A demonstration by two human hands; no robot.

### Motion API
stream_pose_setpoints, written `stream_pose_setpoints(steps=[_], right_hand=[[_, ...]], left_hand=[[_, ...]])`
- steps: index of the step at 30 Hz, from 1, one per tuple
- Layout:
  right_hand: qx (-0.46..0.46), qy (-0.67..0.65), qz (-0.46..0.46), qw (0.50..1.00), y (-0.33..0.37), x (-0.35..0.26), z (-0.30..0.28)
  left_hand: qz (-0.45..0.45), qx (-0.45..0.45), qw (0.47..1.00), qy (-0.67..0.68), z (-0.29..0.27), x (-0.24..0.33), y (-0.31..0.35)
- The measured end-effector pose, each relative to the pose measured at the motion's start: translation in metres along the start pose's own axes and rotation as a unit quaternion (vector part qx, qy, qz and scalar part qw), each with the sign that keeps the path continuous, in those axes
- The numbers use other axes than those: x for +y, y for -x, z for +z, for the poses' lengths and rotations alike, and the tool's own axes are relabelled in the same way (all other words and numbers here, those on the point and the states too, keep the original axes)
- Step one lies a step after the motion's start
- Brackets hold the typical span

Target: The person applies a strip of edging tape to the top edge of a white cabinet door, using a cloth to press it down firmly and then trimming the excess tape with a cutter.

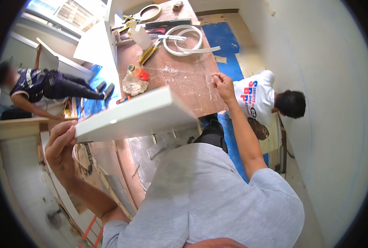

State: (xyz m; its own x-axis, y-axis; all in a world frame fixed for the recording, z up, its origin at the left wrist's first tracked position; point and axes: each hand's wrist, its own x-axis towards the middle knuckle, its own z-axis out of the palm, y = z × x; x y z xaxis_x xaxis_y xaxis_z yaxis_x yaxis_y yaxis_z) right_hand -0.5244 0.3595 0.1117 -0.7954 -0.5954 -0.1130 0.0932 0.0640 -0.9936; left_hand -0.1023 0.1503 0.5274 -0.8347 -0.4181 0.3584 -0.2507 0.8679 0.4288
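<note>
My left hand (60, 140) grips the left end of a white panel (134, 113), thumb and fingers around its edge. The panel is held up, tilted, with its right end over the near part of a worn brown work board (184, 87). My right hand (224, 85) is closed in a pinch by the board's right edge; what it holds, if anything, I cannot make out. On the board lie a coiled white strip (184, 51), yellow-handled pliers (150, 53), a whitish bottle (139, 38), an orange container (142, 74) and a pale crumpled lump (134, 84).
A tape roll (150, 12) and several tools lie at the board's far end. At left, a person in a dark jersey (37, 84) holds a panel. Close on the right another person in a white shirt (256, 93) bends low. Blue sheeting (221, 37) covers part of the floor.
</note>
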Motion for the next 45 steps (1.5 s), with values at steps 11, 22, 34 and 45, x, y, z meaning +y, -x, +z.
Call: stream_pose_setpoints(steps=[11, 22, 34, 45], right_hand=[[-0.204, 0.155, -0.050, 0.965, -0.123, 0.051, 0.041], [-0.556, 0.262, -0.340, 0.712, -0.068, 0.011, 0.256], [-0.333, 0.131, -0.441, 0.823, -0.052, -0.078, 0.361], [-0.398, -0.120, -0.496, 0.762, 0.036, -0.493, 0.157]], left_hand=[[-0.212, 0.024, 0.958, -0.191, 0.070, 0.069, -0.076], [-0.198, 0.267, 0.915, -0.230, 0.102, 0.060, -0.028], [-0.332, 0.405, 0.809, -0.266, 0.087, 0.139, 0.081], [-0.122, 0.482, 0.855, -0.148, 0.085, 0.133, 0.076]])
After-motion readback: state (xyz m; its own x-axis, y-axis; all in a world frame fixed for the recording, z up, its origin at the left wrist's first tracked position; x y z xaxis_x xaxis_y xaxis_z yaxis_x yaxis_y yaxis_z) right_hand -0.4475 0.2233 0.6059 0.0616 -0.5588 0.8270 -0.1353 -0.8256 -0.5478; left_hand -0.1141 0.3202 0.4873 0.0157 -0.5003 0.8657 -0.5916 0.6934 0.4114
